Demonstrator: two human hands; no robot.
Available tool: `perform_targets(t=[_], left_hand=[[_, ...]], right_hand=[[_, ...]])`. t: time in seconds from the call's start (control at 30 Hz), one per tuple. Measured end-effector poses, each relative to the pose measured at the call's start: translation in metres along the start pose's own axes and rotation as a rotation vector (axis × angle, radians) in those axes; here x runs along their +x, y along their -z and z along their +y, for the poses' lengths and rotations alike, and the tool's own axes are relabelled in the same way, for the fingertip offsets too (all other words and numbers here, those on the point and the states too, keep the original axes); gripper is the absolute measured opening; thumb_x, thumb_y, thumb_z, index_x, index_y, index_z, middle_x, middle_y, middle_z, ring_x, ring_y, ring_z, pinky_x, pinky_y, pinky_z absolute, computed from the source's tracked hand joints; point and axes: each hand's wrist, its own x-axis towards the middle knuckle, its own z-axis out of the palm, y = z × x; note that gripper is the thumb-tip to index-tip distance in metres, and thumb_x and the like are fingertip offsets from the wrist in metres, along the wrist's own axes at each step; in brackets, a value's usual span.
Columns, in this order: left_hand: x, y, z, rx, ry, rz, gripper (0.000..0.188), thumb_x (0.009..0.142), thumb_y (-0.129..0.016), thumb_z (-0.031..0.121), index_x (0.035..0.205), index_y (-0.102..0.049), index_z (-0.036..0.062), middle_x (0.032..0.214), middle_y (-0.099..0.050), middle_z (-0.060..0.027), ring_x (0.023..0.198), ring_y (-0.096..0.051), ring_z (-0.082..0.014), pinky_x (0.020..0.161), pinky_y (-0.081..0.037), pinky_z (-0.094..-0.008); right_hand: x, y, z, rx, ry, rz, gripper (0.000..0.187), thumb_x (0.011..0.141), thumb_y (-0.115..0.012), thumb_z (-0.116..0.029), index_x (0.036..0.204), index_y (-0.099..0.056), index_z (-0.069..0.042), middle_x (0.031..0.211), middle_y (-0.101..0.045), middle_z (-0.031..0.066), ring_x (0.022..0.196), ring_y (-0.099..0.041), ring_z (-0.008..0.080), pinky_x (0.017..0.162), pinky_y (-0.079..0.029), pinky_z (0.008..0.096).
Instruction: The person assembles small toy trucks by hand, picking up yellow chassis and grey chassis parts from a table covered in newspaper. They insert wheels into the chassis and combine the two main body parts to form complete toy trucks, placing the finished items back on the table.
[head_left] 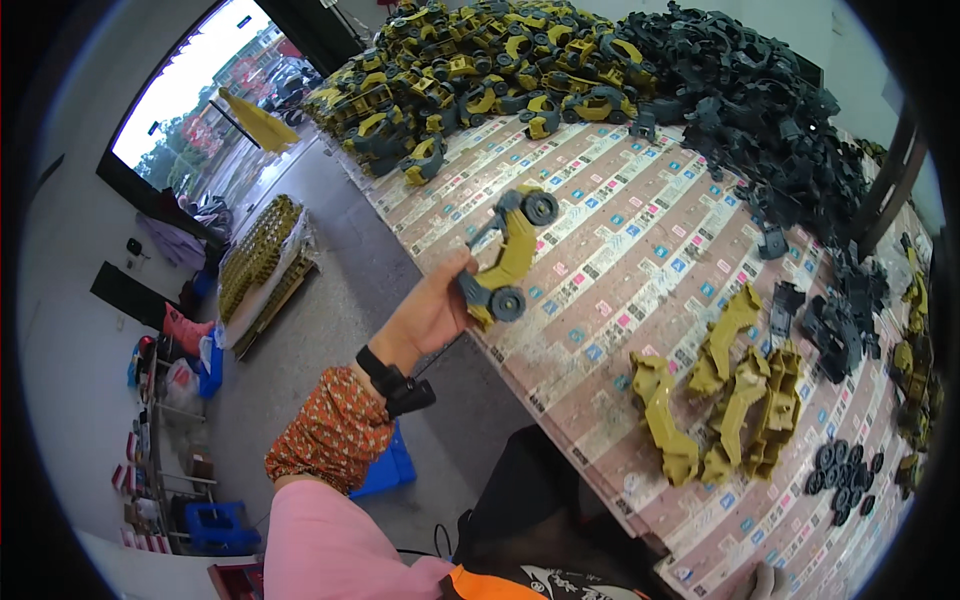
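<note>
My left hand [432, 305] is closed on a toy car [517, 250] with a yellow body, dark grey parts and black wheels, holding it tilted above the table's near left edge. Fingers are partly hidden behind the car. At the bottom edge, what look like the fingertips of my right hand [766, 580] just show beside the table; the rest is cut off. Several loose yellow car body shells [665, 420] lie on the table to the right of the held car. Close by them are a small group of black wheels [845, 478] and dark grey car parts [835, 325].
The table [560, 350] has a striped printed covering. Along its far side rise a heap of yellow-and-grey toy cars [470, 70] and a pile of dark grey parts [745, 100]. A dark post [895, 185] stands at right. A stacked pallet [262, 260] and blue stool [220, 525] are on the floor.
</note>
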Motion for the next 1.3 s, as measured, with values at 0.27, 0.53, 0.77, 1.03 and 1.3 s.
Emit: perform_targets(t=[0.27, 0.53, 0.77, 1.03, 1.3], left_hand=[[-0.098, -0.079, -0.047, -0.045, -0.034, -0.011, 0.050, 0.109, -0.061, 0.051, 0.135, -0.059, 0.0085, 0.153, -0.059, -0.0157, 0.140, -0.060, -0.0319, 0.107, -0.056, -0.0439], [-0.180, -0.103, -0.096, 0.309, -0.173, 0.004, 0.052, 0.105, -0.073, 0.027, 0.147, -0.052, 0.0041, 0.139, -0.062, -0.0040, 0.122, -0.060, -0.0107, 0.107, -0.051, -0.0341], [-0.232, -0.140, -0.152, 0.697, -0.379, -0.107, 0.038, 0.095, -0.084, 0.025, 0.119, -0.060, 0.0068, 0.154, -0.048, -0.0162, 0.136, -0.049, -0.0227, 0.113, -0.041, -0.0394], [-0.277, -0.162, -0.182, 0.952, -0.462, -0.093, 0.038, 0.087, -0.091, 0.026, 0.100, -0.061, 0.0067, 0.155, -0.045, -0.0228, 0.142, -0.047, -0.0358, 0.117, -0.038, -0.0466], [-0.281, -0.161, -0.196, 1.138, -0.702, -0.084, 0.042, 0.079, -0.096, 0.021, 0.093, -0.060, 0.0059, 0.154, -0.045, -0.0268, 0.148, -0.045, -0.0474, 0.118, -0.039, -0.0547]], right_hand=[[-0.008, -0.007, 0.000, 0.062, 0.025, 0.142, 0.023, 0.098, -0.066, -0.008, 0.120, -0.068, 0.001, 0.111, -0.065, 0.0240, 0.104, -0.063, 0.0439, 0.091, -0.051, 0.0497], [-0.008, 0.000, -0.018, 0.294, 0.008, 0.140, 0.026, 0.091, -0.066, 0.002, 0.117, -0.067, 0.001, 0.113, -0.064, 0.0221, 0.108, -0.063, 0.0412, 0.093, -0.051, 0.0445], [0.014, 0.016, -0.135, 1.295, -0.111, -0.313, 0.052, 0.095, -0.072, -0.001, 0.145, -0.056, 0.001, 0.126, -0.069, 0.0134, 0.112, -0.067, 0.0191, 0.100, -0.055, 0.0351], [0.029, -0.024, -0.167, 1.665, -0.161, -0.600, 0.077, 0.092, -0.081, -0.008, 0.157, -0.042, 0.002, 0.145, -0.059, 0.0153, 0.132, -0.060, 0.0226, 0.110, -0.053, 0.0378], [0.016, -0.043, -0.149, 1.824, -0.078, -0.652, 0.081, 0.085, -0.088, -0.010, 0.154, -0.047, 0.000, 0.147, -0.057, 0.0118, 0.137, -0.057, 0.0218, 0.115, -0.049, 0.0385]])
